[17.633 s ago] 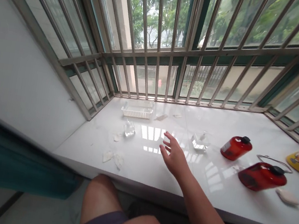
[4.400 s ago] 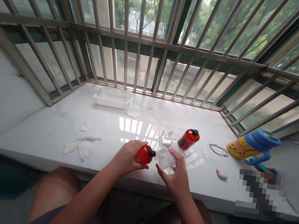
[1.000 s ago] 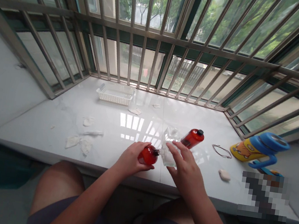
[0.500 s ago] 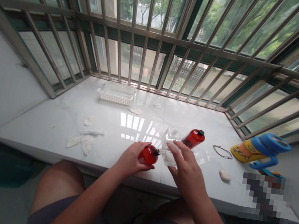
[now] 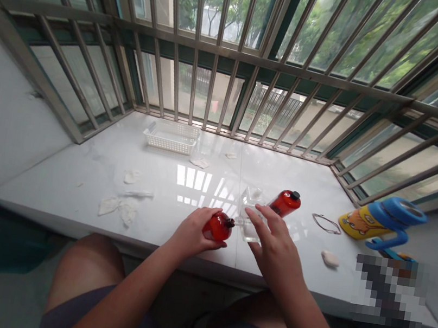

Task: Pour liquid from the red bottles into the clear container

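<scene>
My left hand (image 5: 189,234) is wrapped round a red bottle (image 5: 217,228), tilted so that its dark mouth points right. Against that mouth lies the neck of a clear glass bottle (image 5: 250,233). My right hand (image 5: 281,250) grips this clear bottle between fingers and thumb, its neck turned left. Whether liquid passes between the two mouths I cannot tell. Just behind stands another clear glass container (image 5: 254,194), partly covered by my right fingers. A second red bottle (image 5: 286,201) with a black cap lies or leans just beyond my right hand.
A white basket (image 5: 170,143) sits at the back of the white ledge (image 5: 88,183). Crumpled tissues (image 5: 128,211) lie left. On the right are a thin cord loop (image 5: 326,224), a pale lump (image 5: 330,259) and a blue-yellow flask (image 5: 379,218). Metal bars (image 5: 231,53) close off the window.
Both hands keep the same hold, mouths together. The clear bottle's base seems slightly shifted in my right hand; the whole view has moved a little.
</scene>
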`<state>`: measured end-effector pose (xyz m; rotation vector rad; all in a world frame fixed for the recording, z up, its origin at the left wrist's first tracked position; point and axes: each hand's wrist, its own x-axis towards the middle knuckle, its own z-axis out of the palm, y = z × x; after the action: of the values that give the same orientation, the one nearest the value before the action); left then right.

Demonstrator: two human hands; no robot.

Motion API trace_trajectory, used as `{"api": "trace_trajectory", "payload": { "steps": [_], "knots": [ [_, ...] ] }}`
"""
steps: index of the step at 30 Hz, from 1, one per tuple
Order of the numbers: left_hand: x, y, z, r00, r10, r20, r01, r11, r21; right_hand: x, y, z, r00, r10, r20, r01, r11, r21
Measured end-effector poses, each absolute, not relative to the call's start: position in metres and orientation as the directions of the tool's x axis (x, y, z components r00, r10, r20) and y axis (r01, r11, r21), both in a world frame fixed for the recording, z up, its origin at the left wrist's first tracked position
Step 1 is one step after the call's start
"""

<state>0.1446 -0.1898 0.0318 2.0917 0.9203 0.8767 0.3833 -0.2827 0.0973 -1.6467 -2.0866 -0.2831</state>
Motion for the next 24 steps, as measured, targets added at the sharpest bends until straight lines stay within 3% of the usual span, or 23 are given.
{"api": "trace_trajectory", "payload": {
  "steps": [24],
  "knots": [
    [0.1440, -0.1888, 0.0310, 0.516, 0.810, 0.278, 0.348, -0.495, 0.796, 0.3866, -0.2777, 0.1015, -0.244, 0.832, 0.498, 0.952, 0.304, -0.041]
  ]
}}
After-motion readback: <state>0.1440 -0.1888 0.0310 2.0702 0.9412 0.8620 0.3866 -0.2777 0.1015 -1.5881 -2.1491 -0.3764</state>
